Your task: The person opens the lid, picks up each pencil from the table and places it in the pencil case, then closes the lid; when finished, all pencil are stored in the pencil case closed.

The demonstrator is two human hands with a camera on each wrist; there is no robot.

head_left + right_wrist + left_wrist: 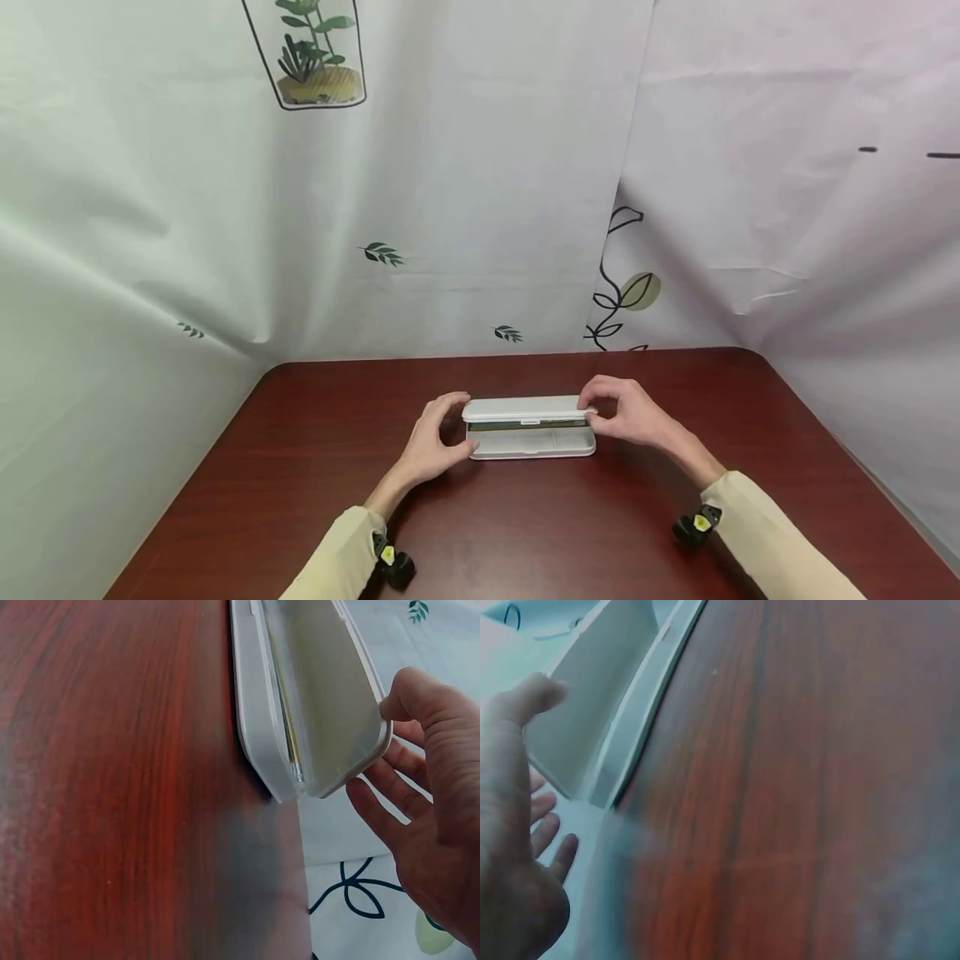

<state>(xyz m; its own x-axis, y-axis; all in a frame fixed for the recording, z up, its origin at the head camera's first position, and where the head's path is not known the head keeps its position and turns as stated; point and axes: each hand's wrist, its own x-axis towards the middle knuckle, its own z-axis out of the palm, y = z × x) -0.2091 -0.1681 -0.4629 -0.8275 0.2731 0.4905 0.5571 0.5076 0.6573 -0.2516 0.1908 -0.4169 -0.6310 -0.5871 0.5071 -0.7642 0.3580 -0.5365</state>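
Observation:
A white pencil case point(534, 443) lies on the table with its hinged lid point(517, 408) partly raised. At the lid's right end, my right hand point(626, 410) pinches the edge, its thumb on the inner side and its fingers behind, as the right wrist view shows. My left hand point(435, 442) curves loosely about the case's left end, thumb tip at the front left corner and fingertips by the lid's back corner. In the left wrist view its fingers point(546, 832) are spread and loose. Inside the case a thin pencil-like rod point(289, 735) with a silvery end lies along the hinge side.
The case stands on a dark red-brown wooden table point(525, 525), toward its far edge. White cloth point(480, 167) printed with leaves and plants hangs behind and at both sides. A small black wrist camera point(393, 567) is strapped to each sleeved forearm.

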